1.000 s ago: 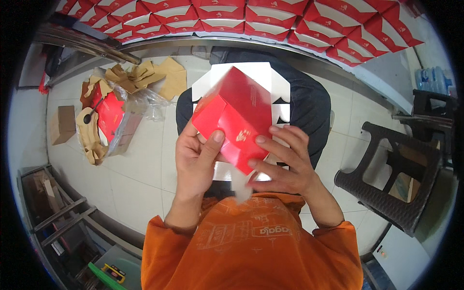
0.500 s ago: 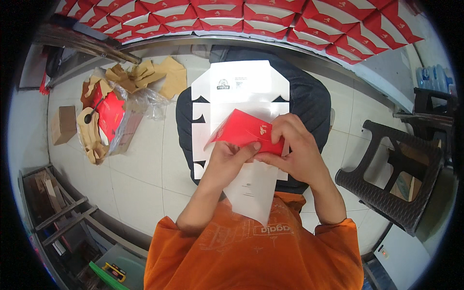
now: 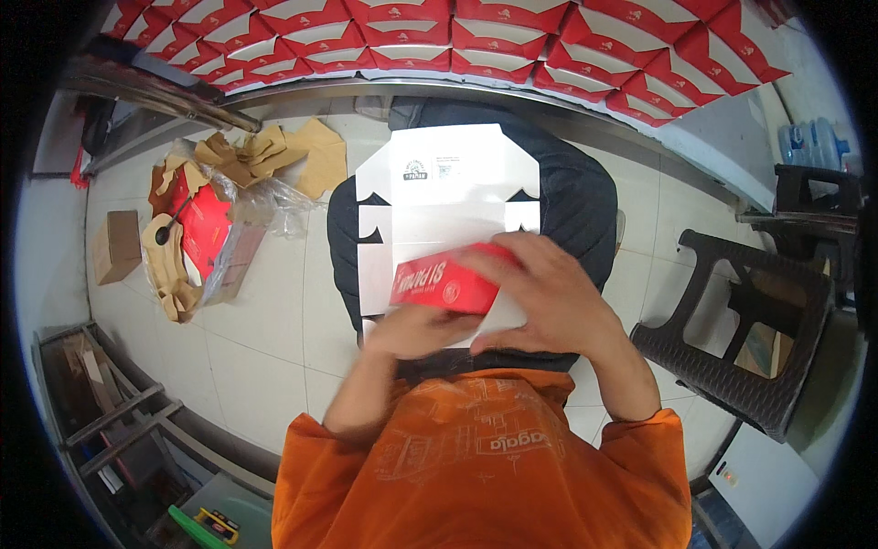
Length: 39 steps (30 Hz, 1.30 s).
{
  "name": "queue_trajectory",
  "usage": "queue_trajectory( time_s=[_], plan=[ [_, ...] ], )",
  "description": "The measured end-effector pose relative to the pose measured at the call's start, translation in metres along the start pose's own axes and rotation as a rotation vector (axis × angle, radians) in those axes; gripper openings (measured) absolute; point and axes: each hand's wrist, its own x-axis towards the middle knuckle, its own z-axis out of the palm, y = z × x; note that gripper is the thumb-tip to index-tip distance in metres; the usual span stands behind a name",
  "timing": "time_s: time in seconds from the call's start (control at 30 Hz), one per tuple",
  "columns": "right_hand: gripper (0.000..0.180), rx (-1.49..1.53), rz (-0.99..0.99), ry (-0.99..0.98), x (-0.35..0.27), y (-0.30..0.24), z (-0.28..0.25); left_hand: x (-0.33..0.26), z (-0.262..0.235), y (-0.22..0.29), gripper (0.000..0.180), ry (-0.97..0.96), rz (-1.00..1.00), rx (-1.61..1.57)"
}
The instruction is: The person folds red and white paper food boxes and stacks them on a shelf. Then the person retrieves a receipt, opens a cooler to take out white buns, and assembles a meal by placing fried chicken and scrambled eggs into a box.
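A red and white paper box (image 3: 422, 284), partly folded, is held between my hands above my lap. My left hand (image 3: 413, 331) grips it from below and the near side, its fingers mostly hidden under the box. Across the box's right end lies my right hand (image 3: 558, 297), fingers over the top and thumb by a white flap; motion smears the fingers. Beneath, a flat white carton sheet (image 3: 457, 197) with notched side edges and a small dark print rests on my dark-clad legs (image 3: 581, 201).
Rows of red and white boxes (image 3: 498, 37) fill the far table. At the left, an opened package (image 3: 247, 229) with brown paper and red sheets sits on the tiled floor near a small cardboard box (image 3: 119, 247). A dark plastic stool (image 3: 777, 366) stands at the right.
The red sheet has been folded into a box shape and turned, so its printed side panel faces me. The long white flap that hung toward me has been tucked up. My right hand has spread wider.
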Motion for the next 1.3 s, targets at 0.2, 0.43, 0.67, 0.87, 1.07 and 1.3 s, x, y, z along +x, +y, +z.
queue_trajectory(
  time_s=[0.2,0.43,0.67,0.87,1.07,1.3],
  plan=[
    [0.030,1.029,0.425,0.679,-0.029,0.043,0.017,-0.070,-0.062,0.003,0.112,0.691,-0.175,-0.721],
    [0.029,0.495,0.188,0.562,-0.003,0.010,0.044,-0.018,0.029,0.011,0.115,0.353,0.165,-0.957],
    [0.069,-0.151,-0.004,0.703,-0.008,0.004,0.039,-0.007,0.017,0.046,0.117,0.347,0.180,-0.591],
    [0.066,0.078,-0.033,0.713,-0.019,-0.002,0.057,-0.002,0.011,0.028,0.110,-0.093,0.172,-0.552],
    [0.040,1.294,0.397,0.076,-0.027,0.012,0.055,0.013,0.005,0.004,0.086,0.556,0.886,-0.798],
    [0.023,0.880,0.446,0.468,-0.029,0.055,0.067,-0.009,0.004,-0.034,0.056,0.403,0.381,-0.632]
  ],
)
